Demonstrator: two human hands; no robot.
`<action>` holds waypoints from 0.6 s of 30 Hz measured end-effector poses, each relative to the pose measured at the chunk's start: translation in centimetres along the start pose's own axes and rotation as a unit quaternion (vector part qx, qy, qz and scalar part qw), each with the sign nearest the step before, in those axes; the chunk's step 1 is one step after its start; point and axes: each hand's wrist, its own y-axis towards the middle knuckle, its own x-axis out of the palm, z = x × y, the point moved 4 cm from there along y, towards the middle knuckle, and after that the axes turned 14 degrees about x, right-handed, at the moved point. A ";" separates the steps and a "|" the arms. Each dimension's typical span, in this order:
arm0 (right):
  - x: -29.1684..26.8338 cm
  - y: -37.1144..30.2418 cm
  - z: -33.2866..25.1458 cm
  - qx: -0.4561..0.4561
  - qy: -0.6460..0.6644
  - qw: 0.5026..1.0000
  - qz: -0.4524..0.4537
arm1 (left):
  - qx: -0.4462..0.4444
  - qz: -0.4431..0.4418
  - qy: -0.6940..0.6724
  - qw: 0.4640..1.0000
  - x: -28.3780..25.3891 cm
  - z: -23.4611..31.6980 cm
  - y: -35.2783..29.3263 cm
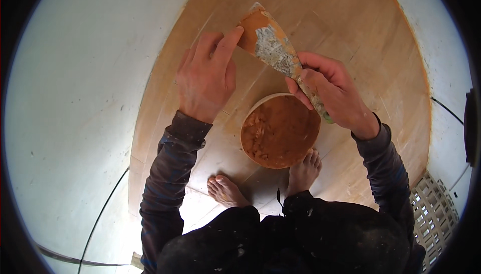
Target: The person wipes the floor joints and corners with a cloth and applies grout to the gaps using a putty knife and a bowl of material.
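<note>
My right hand [335, 86] is closed round the handle of a broad putty knife [276, 48]. The blade tilts up and to the left. Orange-brown paste coats its far left part, and dried grey and pale residue covers the rest. With the index finger stretched out, my left hand [206, 76] touches the left edge of the blade. Its other fingers are bent and apart, and the palm is hidden. Below the knife stands a round tub [249, 112] with orange-brown paste [280, 131] inside, its surface rough on the left.
Wood-look floor [361, 23] with smeared joints lies beneath. Pale walls rise at left [90, 73] and right [426, 23]. My bare feet [225, 190] are close to the tub. A beige perforated plastic crate [435, 216] stands at the lower right, and a dark cable [102, 211] runs at the lower left.
</note>
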 end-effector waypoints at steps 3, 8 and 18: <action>0.4 -1.3 0.3 0.004 -0.001 1.000 -0.003 | 0.021 -0.001 0.007 1.000 -0.5 1.1 -0.1; 1.3 -4.1 1.0 0.022 0.043 0.999 0.020 | 0.046 -0.016 0.026 0.998 -1.1 2.9 -0.5; 2.5 -6.8 3.0 0.033 0.108 0.993 -0.015 | 0.072 -0.014 -0.011 0.997 -2.7 4.8 -1.4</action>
